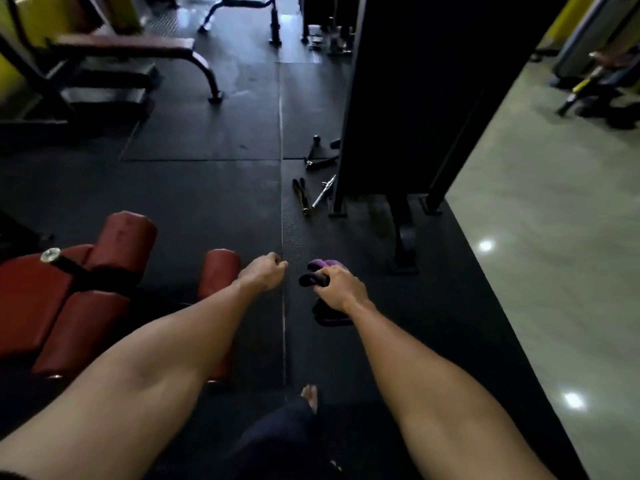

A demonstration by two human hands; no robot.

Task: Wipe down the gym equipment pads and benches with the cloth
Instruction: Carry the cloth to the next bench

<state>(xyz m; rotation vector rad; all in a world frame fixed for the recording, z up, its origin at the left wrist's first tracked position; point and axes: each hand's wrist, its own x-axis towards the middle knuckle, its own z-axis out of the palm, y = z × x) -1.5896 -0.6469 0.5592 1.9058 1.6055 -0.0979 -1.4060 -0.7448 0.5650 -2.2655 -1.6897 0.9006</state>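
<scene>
My right hand (341,285) grips a bunched purple and black cloth (320,271), which hangs above the black rubber floor. My left hand (265,271) is out in front with its fingers curled into a loose fist and nothing in it. It hovers just right of a red roller pad (220,271). To the left stands a red padded bench (52,306) with a larger red roller pad (126,237) at its far end. Both forearms reach forward from the bottom of the view.
A tall black machine column (408,98) rises ahead on the right, with loose cable handles and a short bar (317,188) on the floor at its base. Another dark red bench (128,46) stands at the back left. Pale tiled floor (554,237) runs along the right.
</scene>
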